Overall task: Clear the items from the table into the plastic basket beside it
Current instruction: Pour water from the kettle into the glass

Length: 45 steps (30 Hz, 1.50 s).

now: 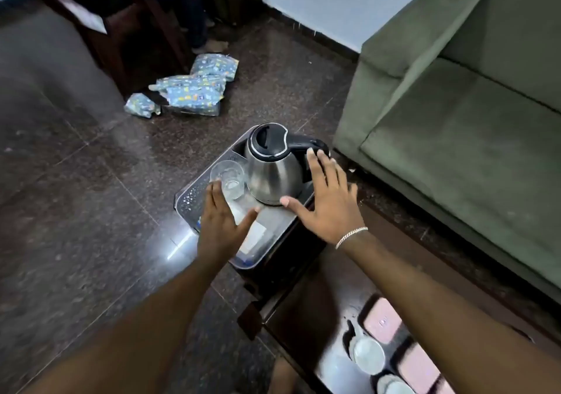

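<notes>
A grey plastic basket stands on the floor against the end of the dark glossy table. Inside it stand a steel kettle with a black lid and handle, and a clear glass. A clear bottle-like item with a white label lies in it too. My left hand hovers over that item with fingers spread, fingertips next to the glass. With its fingers apart, my right hand is beside the kettle's handle and grips nothing. Two white cups sit on the table near pink rectangles.
A green sofa fills the right side, close to the basket and table. Blue patterned packets lie on the dark stone floor beyond. Dark wooden furniture and a person's legs are at the back.
</notes>
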Tool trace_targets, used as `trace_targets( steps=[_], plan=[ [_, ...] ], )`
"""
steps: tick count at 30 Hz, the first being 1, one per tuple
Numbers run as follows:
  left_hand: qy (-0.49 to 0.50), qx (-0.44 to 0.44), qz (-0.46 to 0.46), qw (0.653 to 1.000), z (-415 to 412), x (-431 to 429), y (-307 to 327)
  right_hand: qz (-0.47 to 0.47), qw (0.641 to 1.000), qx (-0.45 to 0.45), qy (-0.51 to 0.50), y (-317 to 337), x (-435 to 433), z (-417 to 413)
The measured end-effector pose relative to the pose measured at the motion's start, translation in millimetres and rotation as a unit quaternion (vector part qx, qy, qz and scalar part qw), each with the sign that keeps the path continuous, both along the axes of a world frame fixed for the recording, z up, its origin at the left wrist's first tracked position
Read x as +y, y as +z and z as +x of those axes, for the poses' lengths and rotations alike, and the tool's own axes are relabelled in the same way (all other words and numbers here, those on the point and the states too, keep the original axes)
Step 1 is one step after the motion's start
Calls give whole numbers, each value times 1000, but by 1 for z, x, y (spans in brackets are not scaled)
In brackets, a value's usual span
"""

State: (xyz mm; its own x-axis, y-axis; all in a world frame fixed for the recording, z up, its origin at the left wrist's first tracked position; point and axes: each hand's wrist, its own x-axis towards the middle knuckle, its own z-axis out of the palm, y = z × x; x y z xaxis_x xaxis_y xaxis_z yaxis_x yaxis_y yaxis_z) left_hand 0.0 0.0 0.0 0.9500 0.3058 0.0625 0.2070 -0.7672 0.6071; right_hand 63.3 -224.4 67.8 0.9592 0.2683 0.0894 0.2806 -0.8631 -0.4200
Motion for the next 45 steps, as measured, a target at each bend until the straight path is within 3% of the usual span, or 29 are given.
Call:
trace_targets(
  steps=[7, 11, 17, 25, 31, 37, 42, 45],
  plan=[
    [164, 4, -189, 968, 30, 11, -30, 90, 995, -49, -18, 2, 17, 45],
    [202, -7, -300, 932, 54, 12, -42, 146, 989, -19, -26, -7, 12, 61],
    [205, -27, -358, 910, 72, 20, -52, 268, 959, 43, -82, -13, 10, 91],
    [191, -29, -345, 919, 71, 31, -58, 380, 884, 211, -172, -19, 18, 134],
    [182, -35, -319, 930, 60, 38, -55, 412, 859, 153, -262, -31, 28, 132],
    [140, -45, -319, 937, 38, 34, -25, 418, 867, 132, -239, -23, 24, 122],
    [78, -60, -320, 942, 15, 22, 13, 519, 805, 127, -260, 13, -1, 115],
    [31, -63, -286, 956, -1, 5, 40, 536, 795, 104, -264, 42, -34, 110]
  ],
)
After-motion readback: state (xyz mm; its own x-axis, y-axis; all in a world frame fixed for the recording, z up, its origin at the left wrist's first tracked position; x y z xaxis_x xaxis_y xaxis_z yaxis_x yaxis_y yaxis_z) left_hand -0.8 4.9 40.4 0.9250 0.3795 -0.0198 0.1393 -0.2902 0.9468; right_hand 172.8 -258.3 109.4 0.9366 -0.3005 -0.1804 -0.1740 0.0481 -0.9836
